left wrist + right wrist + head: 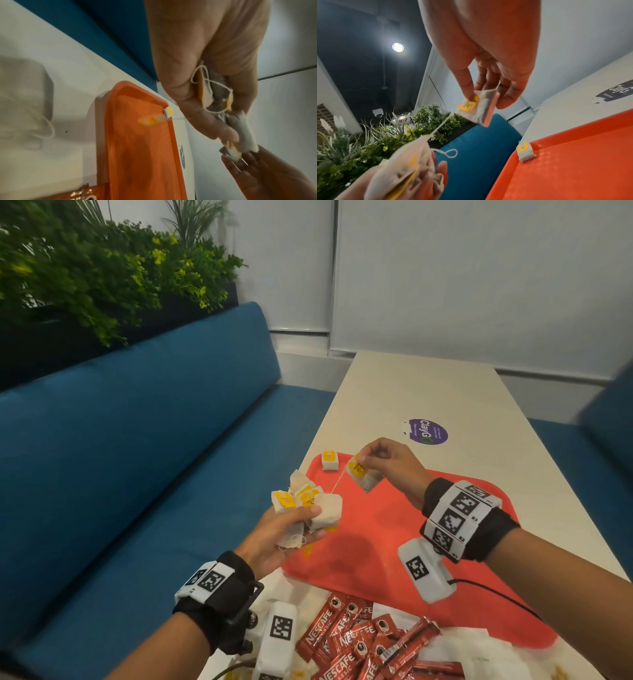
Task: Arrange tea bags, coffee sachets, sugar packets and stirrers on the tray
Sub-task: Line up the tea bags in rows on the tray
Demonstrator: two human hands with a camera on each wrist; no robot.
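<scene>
The long pale worktop runs away from me between blue bench seats, with green plants behind the seat on my left and a round purple sticker stuck to the worktop beyond the tray. The red tray lies flat in front of me, its near edge overlapping white paper napkins. On those napkins, just this side of the tray, sits a loose heap of red coffee sachets. My left hand hovers over the tray's left edge, fingers and thumb curled around a bunch of tea bags with yellow tags. My right hand is raised above the far part of the tray, thumb and fingertips pinching a single tea bag by its top so that it hangs tilted; a thin string runs taut from it back to the bunch. One more tea bag rests on the tray at its far left corner, against the rim, apart from both hands.
</scene>
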